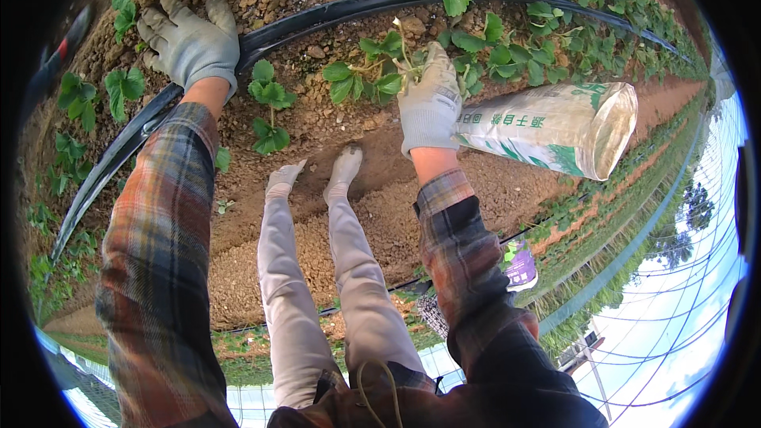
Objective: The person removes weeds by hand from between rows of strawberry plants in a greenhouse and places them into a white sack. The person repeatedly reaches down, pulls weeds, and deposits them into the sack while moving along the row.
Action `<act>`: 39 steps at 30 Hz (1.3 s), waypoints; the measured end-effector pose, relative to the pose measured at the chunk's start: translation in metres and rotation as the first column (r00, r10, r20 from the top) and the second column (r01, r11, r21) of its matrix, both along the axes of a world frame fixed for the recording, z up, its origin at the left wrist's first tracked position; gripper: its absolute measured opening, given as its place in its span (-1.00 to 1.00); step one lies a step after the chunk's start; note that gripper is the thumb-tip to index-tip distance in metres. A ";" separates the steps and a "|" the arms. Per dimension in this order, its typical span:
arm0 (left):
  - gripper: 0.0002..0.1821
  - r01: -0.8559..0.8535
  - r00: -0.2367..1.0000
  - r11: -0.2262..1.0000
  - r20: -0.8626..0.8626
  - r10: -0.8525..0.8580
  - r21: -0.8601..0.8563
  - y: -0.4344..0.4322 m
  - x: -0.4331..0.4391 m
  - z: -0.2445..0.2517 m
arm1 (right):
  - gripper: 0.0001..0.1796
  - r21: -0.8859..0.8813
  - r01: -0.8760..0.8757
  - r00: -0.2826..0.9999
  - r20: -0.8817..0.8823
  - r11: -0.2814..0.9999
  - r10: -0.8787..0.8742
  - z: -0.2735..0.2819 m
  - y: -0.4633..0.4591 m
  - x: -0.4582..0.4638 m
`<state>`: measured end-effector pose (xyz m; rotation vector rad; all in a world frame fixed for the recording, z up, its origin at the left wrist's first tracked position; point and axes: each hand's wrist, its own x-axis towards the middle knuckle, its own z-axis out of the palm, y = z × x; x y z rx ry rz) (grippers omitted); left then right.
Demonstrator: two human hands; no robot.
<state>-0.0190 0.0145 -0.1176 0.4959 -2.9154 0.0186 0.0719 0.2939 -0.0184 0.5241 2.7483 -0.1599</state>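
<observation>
My left hand (193, 41), in a grey-white work glove, lies spread on the soil beside a black drip irrigation hose (333, 10), with strawberry leaves near its fingertips. My right hand (433, 98), gloved alike with soiled fingers, is closed around some plant stems and leaves (410, 65); dry, pale stalks stick out past the fingers. Just left of it a small strawberry plant (357, 80) grows in the bed. Another young strawberry plant (271, 95) stands between my two hands.
A white woven sack (535, 128) with green print lies right of my right hand, its mouth facing right. My feet stand in the furrow (380, 160). Strawberry rows (541, 59) run off to the right. A purple bag (521, 267) is behind my right arm, near a patterned item (432, 312).
</observation>
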 end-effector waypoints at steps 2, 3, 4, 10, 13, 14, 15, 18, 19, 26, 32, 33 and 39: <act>-0.15 0.009 1.000 1.000 -0.028 -0.009 0.026 0.001 0.000 0.001 | -0.46 -0.058 0.059 0.998 0.004 0.997 -0.058 -0.005 0.011 -0.002; -0.15 0.007 1.000 1.000 0.001 -0.007 0.006 0.001 0.000 0.001 | -0.46 -0.091 0.086 0.996 0.007 0.992 -0.085 -0.002 0.012 -0.005; -0.15 0.004 1.000 1.000 0.029 -0.004 -0.013 0.000 0.000 0.001 | -0.45 -0.210 0.201 0.979 0.000 0.957 -0.205 0.006 0.014 -0.006; -0.14 0.000 1.000 1.000 0.031 0.000 0.001 -0.004 -0.001 0.000 | -0.46 -0.204 0.422 0.906 0.061 0.884 -0.418 0.006 0.033 0.006; -0.14 0.009 1.000 1.000 -0.026 -0.008 0.028 0.000 -0.001 -0.002 | -0.43 -0.217 0.434 0.900 0.061 0.875 -0.431 0.005 0.045 0.009; -0.14 0.012 0.999 0.999 -0.040 -0.011 0.035 0.001 -0.001 -0.003 | -0.43 -0.184 0.422 0.906 0.066 0.888 -0.417 0.005 0.049 0.010; -0.14 -0.003 1.000 0.999 0.007 0.003 0.039 0.001 -0.001 -0.002 | -0.43 -0.156 0.409 0.912 0.075 0.899 -0.403 0.007 0.049 0.009; -0.14 -0.017 0.999 0.999 0.052 0.015 0.041 -0.002 -0.002 0.000 | -0.51 -0.268 0.378 0.921 0.009 0.886 -0.390 0.012 0.046 0.008; -0.14 -0.001 1.000 0.999 0.001 0.000 0.035 -0.004 -0.002 0.000 | -0.53 -0.306 0.363 0.923 -0.015 0.880 -0.386 0.014 0.045 0.007; -0.15 0.016 0.999 1.000 -0.039 -0.015 0.021 0.002 -0.001 -0.004 | -0.88 -0.767 0.641 0.319 0.312 -0.039 -0.895 0.022 0.023 -0.031; -0.17 0.010 0.999 1.000 -0.033 -0.010 0.016 -0.005 -0.002 0.000 | -0.76 -0.585 0.212 0.087 0.809 -0.782 -0.582 0.022 0.059 -0.097; -0.17 0.012 0.999 1.000 -0.046 -0.011 0.017 -0.006 -0.002 0.000 | -0.82 -0.490 0.123 0.243 0.858 -0.863 -0.452 0.029 0.084 -0.119; -0.16 0.002 1.000 1.000 -0.014 -0.002 0.027 0.005 -0.002 -0.005 | -0.87 -0.820 -0.055 0.708 0.371 -0.570 -0.601 0.087 0.143 -0.165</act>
